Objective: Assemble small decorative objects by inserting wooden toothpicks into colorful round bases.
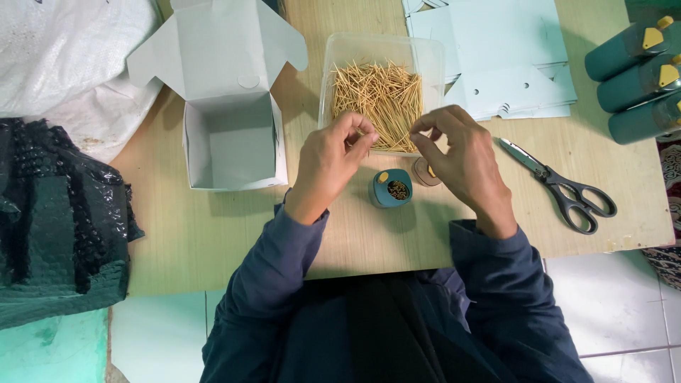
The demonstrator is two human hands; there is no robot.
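A clear plastic tub (pixel 333 50) full of toothpicks (pixel 377 96) stands at the table's middle back. My left hand (pixel 330 163) hovers at its near edge, thumb and fingers pinched together; whether toothpicks are between them I cannot tell. My right hand (pixel 461 159) is beside it, fingers curled and pinched at the tub's near rim. Below the hands stands a small teal round holder (pixel 391 190), lid flipped open, with toothpick tips showing inside. A small clear cap (pixel 424 174) lies next to it, partly hidden by my right hand.
An open white cardboard box (pixel 230 138) stands to the left. Flat folded box blanks (pixel 496 57) lie at the back right, scissors (pixel 564 188) to the right, and three teal containers (pixel 638 78) at the far right edge. Black bubble wrap (pixel 57 227) and a white sack (pixel 64 57) sit left.
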